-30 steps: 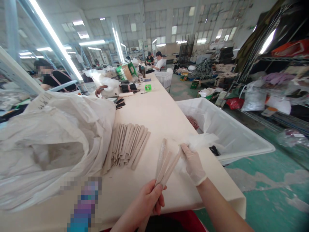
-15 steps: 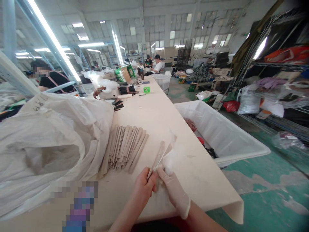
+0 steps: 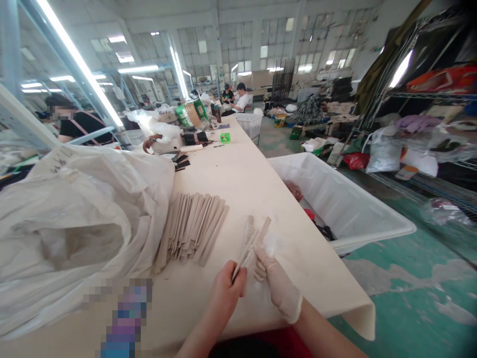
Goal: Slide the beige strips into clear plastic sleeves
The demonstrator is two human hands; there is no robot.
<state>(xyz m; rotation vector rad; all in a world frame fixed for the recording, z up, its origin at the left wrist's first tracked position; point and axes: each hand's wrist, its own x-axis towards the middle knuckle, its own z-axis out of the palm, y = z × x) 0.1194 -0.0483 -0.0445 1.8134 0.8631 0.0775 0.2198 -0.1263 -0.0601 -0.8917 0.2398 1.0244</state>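
Left hand [image 3: 226, 291] clenched on few tan strips [image 3: 250, 237], fanned toward 12 o'clock over table [image 3: 242, 174]. Right gloved hand [image 3: 278, 284] slid off strips since half-second back, now at their 3 o'clock. Fingers curled, can't tell if pinching anything. Strip pile [image 3: 194, 226] at 10 o'clock, unmoved.

1. The bare left hand [image 3: 225, 291], just right of the fanned pile [image 3: 194, 226] of strips and nearer the camera, pinches a few tan strips [image 3: 250, 238].
2. The gloved right hand [image 3: 278, 287], farther right of the pile, curls against those strips; its grip is unclear.
3. A white sack [image 3: 74, 214] touches the pile's left edge.
4. A white bin [image 3: 346, 209] stands well right of the pile.
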